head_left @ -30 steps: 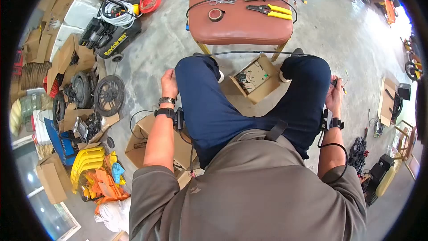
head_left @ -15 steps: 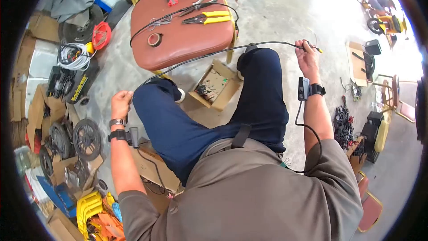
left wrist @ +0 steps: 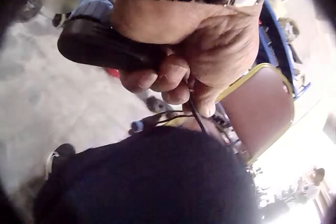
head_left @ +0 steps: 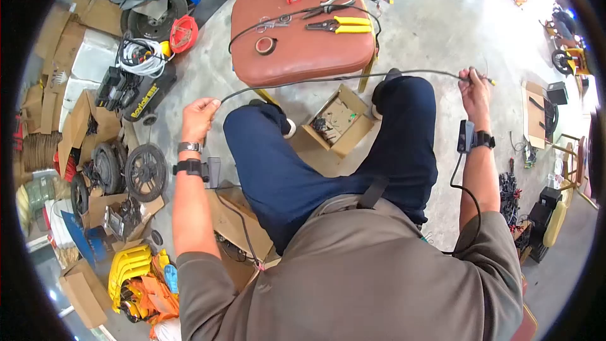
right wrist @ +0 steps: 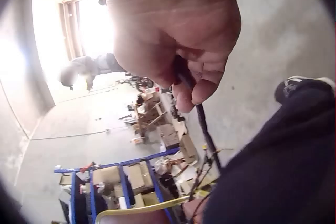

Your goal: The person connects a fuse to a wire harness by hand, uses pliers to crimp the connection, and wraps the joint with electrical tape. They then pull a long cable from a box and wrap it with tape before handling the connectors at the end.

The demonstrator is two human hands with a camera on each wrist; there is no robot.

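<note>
Left hand [head_left: 198,119] is pinching the black cable [head_left: 341,78] at 10 o'clock, right hand [head_left: 475,93] is gripping it at 2; fingers on both are curling round it. Cable is spanning 12 o'clock, chair [head_left: 303,62] standing beyond, yellow-handled pliers [head_left: 352,25] lying on top.

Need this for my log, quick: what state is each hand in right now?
Left hand: closed, holding the black cable.
Right hand: closed, holding the same black cable near one end.
</note>
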